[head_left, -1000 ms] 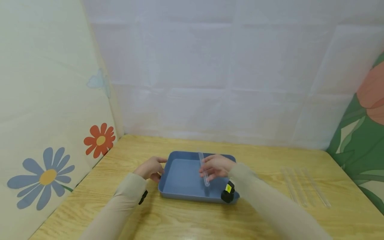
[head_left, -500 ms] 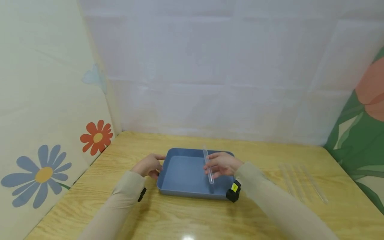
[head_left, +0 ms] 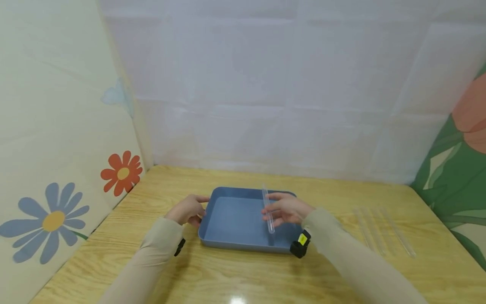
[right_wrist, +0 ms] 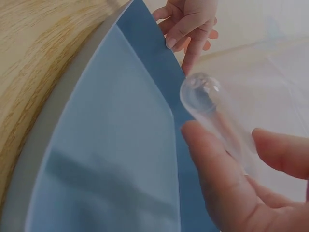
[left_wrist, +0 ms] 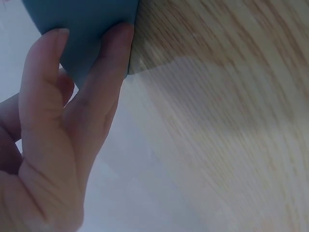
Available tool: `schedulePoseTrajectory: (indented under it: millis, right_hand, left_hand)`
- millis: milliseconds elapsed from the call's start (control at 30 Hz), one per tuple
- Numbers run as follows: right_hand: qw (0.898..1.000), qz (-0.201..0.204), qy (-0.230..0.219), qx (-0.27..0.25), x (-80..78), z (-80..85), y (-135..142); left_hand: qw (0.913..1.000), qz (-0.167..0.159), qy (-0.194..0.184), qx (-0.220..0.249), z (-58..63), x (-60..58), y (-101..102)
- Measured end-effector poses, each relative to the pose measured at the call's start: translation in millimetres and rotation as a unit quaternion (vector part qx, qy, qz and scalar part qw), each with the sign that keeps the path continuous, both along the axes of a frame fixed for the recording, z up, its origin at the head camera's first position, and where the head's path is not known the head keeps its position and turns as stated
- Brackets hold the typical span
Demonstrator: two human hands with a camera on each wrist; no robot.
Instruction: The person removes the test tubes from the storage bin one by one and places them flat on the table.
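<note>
A clear test tube (head_left: pixel 271 228) is held between the thumb and fingers of my right hand (head_left: pixel 288 209). It tilts above the right part of a shallow blue tray (head_left: pixel 231 221), and its rounded end (right_wrist: pixel 200 94) shows close up in the right wrist view. My left hand (head_left: pixel 186 211) is at the tray's left side. In the left wrist view its fairly straight fingers (left_wrist: pixel 108 63) touch the outer face of the tray wall (left_wrist: pixel 82 24).
Several more clear tubes (head_left: pixel 396 232) lie side by side on the wooden table (head_left: pixel 243 274), right of the tray. A pale cloth (head_left: pixel 235 84) hangs behind the table. Flower-printed panels (head_left: pixel 49 126) stand on both sides.
My right hand has shifted to the right over the tray with the test tube. The left hand keeps its place at the tray's left wall. The head view has shifted slightly.
</note>
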State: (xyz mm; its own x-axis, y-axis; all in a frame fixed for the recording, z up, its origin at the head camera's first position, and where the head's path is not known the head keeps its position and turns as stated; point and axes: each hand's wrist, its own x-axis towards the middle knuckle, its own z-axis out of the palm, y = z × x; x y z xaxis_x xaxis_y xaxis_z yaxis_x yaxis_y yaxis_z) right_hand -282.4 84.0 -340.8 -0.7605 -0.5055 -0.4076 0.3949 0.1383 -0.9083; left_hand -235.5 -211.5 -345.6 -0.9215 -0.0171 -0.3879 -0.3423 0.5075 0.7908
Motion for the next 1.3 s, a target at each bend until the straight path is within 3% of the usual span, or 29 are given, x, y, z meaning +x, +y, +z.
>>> schedulePoseTrajectory:
  millis: [733, 1300]
  right_hand:
    - [0.999, -0.021, 0.019, -0.017, 7.0, 3.3, 24]
    - [0.999, -0.026, 0.025, -0.019, 11.7, 6.6, 43]
  left_hand:
    - [0.9999, 0.000, 0.003, 0.015, 6.3, 0.2, 0]
    - [0.9994, 0.011, 0.002, 0.033, 1.6, 0.9, -3]
